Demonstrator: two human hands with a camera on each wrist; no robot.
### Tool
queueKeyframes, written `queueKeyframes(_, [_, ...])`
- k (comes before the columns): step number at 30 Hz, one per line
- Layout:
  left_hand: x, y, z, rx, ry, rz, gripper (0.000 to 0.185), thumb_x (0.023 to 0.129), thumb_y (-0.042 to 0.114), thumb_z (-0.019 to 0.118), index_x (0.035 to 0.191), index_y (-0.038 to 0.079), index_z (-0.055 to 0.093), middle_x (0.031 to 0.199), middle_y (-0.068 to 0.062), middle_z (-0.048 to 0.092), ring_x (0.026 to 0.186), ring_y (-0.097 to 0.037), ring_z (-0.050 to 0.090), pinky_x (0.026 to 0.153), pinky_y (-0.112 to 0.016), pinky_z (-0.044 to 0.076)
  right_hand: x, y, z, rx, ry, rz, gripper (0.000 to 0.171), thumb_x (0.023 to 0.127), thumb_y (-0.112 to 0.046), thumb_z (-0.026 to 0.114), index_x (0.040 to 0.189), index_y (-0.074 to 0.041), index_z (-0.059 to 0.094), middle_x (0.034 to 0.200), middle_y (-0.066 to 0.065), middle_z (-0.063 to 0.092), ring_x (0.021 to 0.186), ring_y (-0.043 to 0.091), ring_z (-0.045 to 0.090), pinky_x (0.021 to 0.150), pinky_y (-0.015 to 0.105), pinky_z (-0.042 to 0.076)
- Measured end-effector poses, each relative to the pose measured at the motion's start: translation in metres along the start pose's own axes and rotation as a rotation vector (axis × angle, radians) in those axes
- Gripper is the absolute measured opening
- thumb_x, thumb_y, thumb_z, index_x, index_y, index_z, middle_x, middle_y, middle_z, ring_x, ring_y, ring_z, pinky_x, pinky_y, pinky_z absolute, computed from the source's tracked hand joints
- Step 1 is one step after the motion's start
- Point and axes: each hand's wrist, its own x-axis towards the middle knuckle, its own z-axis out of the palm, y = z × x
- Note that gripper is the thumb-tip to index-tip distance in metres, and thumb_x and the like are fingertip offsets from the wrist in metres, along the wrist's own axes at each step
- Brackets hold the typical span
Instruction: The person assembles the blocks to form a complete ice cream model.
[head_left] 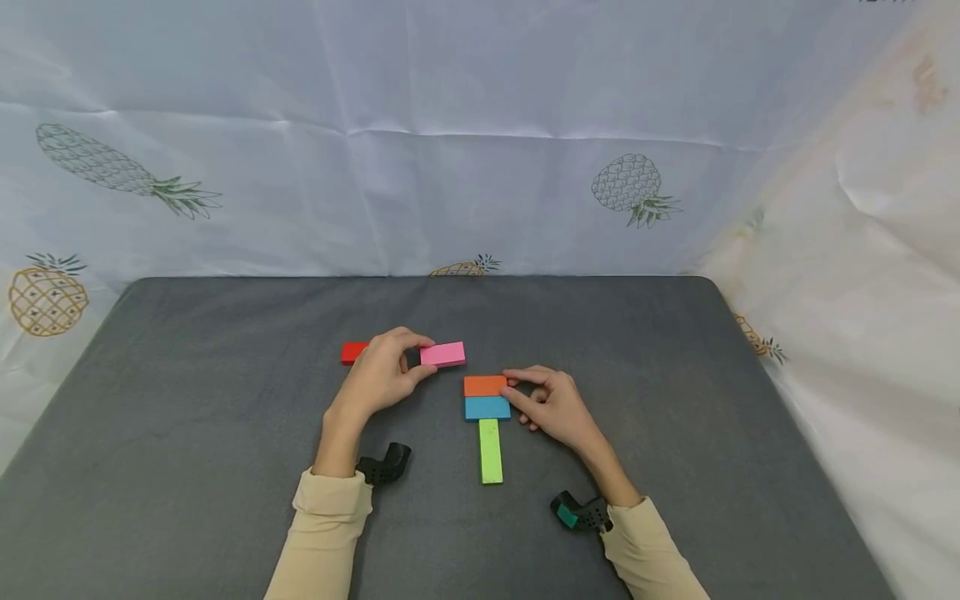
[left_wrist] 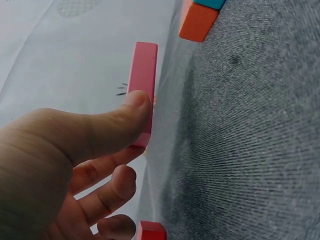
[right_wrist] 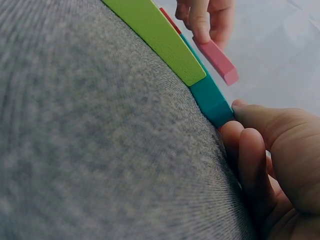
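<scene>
My left hand point(head_left: 382, 371) pinches one end of a pink block point(head_left: 442, 354) between thumb and fingers. In the left wrist view the pink block point(left_wrist: 142, 75) is held above the dark cloth. An orange block point(head_left: 484, 386) lies flat against the far side of a blue block point(head_left: 487, 407). A light green block point(head_left: 491, 452) runs from the blue block towards me. My right hand point(head_left: 555, 406) has its thumb and index finger on the right end of the orange block, pinching it. In the right wrist view the orange block is mostly hidden behind the blue one point(right_wrist: 212, 102).
A red block point(head_left: 353, 352) lies on the dark grey table point(head_left: 225, 433), partly hidden behind my left hand. Black wrist mounts point(head_left: 385, 464) sit on both wrists. A pineapple-print white cloth point(head_left: 480, 200) hangs behind the table's far edge.
</scene>
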Motion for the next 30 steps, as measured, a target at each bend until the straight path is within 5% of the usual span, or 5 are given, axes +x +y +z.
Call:
queueKeyframes(17, [0.003,0.004,0.011,0.04,-0.057,-0.013,0.034,0.088,0.016,0.08,0.12,0.006,0.074,0.116,-0.012,0.071,0.063,-0.014,0.05,0.06,-0.027,0.043,0.0,-0.001,-0.001,-0.006,-0.005,0.034,0.032,0.096,-0.017,0.073,0.126,-0.005,0.072,0.113,0.017,0.069,0.05,0.006,0.061,0.048,0.029,0.054])
queueKeyframes(30, [0.005,0.01,0.024,0.082,-0.045,0.019,0.033,0.088,0.015,0.081,0.119,0.007,0.075,0.116,-0.01,0.072,0.097,-0.024,0.068,0.085,-0.044,0.058,0.001,-0.002,-0.001,-0.012,0.003,0.047,0.033,0.095,-0.019,0.074,0.125,-0.006,0.073,0.112,0.017,0.069,0.051,0.006,0.061,0.047,0.028,0.053])
